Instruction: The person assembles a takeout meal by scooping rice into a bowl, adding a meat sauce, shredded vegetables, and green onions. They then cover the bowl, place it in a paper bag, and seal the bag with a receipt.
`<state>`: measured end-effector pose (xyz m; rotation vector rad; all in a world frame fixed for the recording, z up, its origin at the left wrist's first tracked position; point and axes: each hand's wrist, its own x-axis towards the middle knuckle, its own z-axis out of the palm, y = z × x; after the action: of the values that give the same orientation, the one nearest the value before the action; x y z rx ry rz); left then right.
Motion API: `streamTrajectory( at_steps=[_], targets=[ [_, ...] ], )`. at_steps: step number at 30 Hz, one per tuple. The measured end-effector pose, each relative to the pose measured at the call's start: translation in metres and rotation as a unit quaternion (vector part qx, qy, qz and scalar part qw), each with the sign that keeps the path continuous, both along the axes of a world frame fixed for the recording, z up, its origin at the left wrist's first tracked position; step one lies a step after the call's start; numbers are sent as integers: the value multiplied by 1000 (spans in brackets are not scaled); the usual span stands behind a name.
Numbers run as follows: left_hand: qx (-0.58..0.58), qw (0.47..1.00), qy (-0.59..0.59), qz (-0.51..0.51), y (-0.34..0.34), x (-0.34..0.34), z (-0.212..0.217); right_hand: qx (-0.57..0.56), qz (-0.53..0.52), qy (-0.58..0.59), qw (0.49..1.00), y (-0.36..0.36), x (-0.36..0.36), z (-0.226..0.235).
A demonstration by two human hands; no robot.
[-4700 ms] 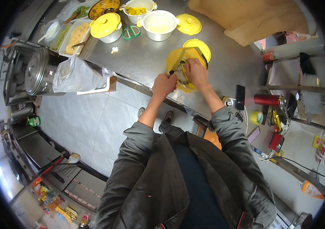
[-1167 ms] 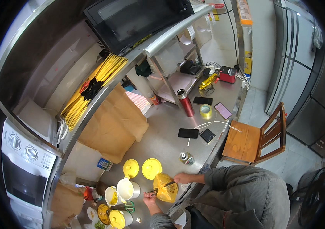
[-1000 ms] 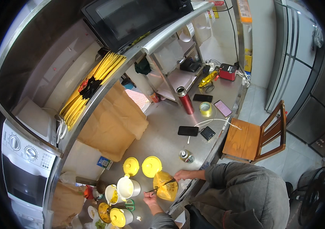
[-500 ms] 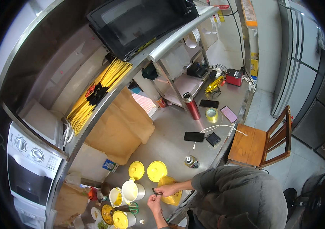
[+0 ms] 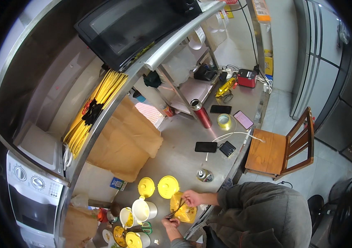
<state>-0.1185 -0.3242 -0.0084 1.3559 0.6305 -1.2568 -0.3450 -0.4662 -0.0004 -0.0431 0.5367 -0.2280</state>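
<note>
Over a yellow plastic bag point(image 5: 186, 215) at the counter's near edge, my right hand point(image 5: 191, 198) is closed on one end of a thin dark strip point(image 5: 179, 208). Lower down, my left hand point(image 5: 170, 222) pinches the other end, so the strip spans the gap between both hands. Whether it is a cord or a tie is too small to tell. Beside the bag stand a white tub point(image 5: 144, 211) without its lid and a smaller white container point(image 5: 127, 217) with yellow contents. Two yellow lids, a large one point(image 5: 168, 187) and a small one point(image 5: 146, 187), lie just beyond.
Green-handled scissors point(image 5: 146, 227) and a yellow-lidded tub point(image 5: 137, 239) sit left of my hands. Farther along the counter are a can point(image 5: 205, 175), a black phone point(image 5: 205, 147), a tape roll point(image 5: 224, 121) and a red flask point(image 5: 201, 114). A wooden chair point(image 5: 267, 151) stands at right.
My hands have moved apart, the right one up and to the right, the left one slightly down. The dark strip now shows stretched between them. The whole view has shifted slightly.
</note>
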Motion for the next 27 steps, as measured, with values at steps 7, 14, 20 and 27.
streamTrajectory(
  at_steps=[7,14,20,27],
  targets=[
    [-72,918,-281,-272,-18,-94,97,-652,164,96,734,23,42,60],
    [-278,945,-141,-102,-4,-80,128,-848,116,63,513,62,19,104],
    [-222,940,-176,-193,-9,-58,123,-805,-60,173,564,-32,-111,130],
    [-24,870,-393,-296,-18,-78,124,-706,-245,309,589,-194,-286,210]
  ],
)
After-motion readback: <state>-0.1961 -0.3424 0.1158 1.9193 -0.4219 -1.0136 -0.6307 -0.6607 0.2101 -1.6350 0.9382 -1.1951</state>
